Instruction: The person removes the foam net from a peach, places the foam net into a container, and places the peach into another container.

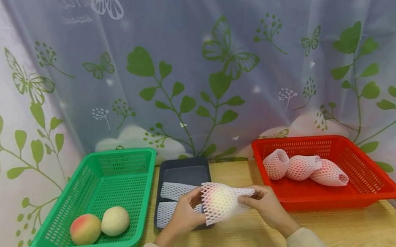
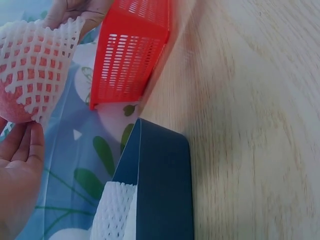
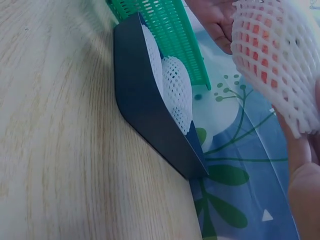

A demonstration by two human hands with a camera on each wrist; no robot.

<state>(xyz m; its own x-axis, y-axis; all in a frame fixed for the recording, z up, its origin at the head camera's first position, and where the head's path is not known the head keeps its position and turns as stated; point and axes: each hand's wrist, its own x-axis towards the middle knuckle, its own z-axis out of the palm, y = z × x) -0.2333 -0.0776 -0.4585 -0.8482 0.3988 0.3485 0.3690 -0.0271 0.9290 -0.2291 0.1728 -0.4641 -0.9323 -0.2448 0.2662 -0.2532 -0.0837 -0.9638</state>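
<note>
the peach (image 2: 16, 108) in its foam net (image 1: 230, 207) sits left of the red basket (image 1: 332, 202), long axis sideways — narrow tail towards the basket. the right hand (image 1: 268, 205), nearer the basket, pinches that tail; the left hand (image 1: 185, 215), farther off, grips the open mouth.

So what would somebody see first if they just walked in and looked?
Probably the bright red basket on the right, with three net-wrapped fruits in it, and the green basket on the left, with two bare fruits. Between them, a person's left hand and right hand hold another fruit in a white foam net.
</note>
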